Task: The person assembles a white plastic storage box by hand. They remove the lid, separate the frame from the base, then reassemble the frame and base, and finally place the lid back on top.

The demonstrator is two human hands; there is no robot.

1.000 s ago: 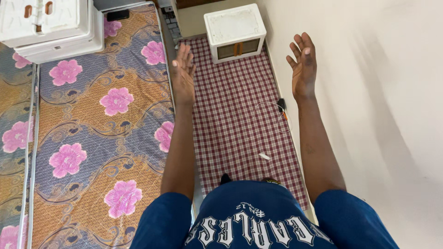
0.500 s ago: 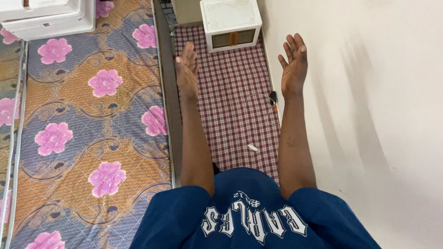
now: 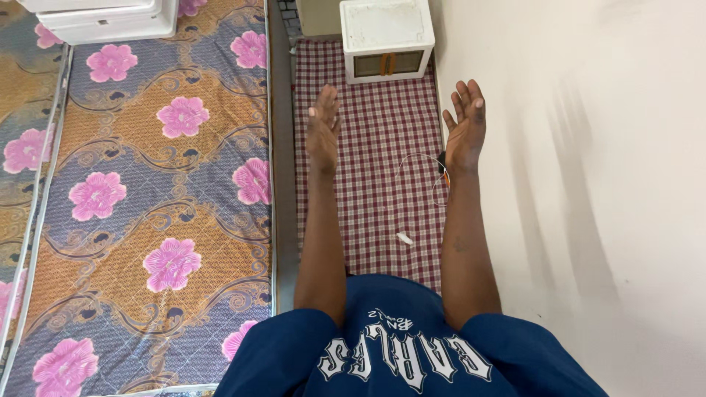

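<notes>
You are drawing both arms in closer together than a second ago; your left hand [image 3: 323,131] and right hand [image 3: 465,126] are staying open, empty, palms facing. Below them lies the checked mat [image 3: 368,169], beyond it the small white cabinet [image 3: 387,38].

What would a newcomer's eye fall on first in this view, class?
Two bare arms stretch forward from the bottom of the frame, the left hand and right hand open and empty above a red checked cloth on the floor. To the left lies a floral mattress with big pink flowers. At the far end of the cloth stands a small white box, beside the plain wall.
</notes>
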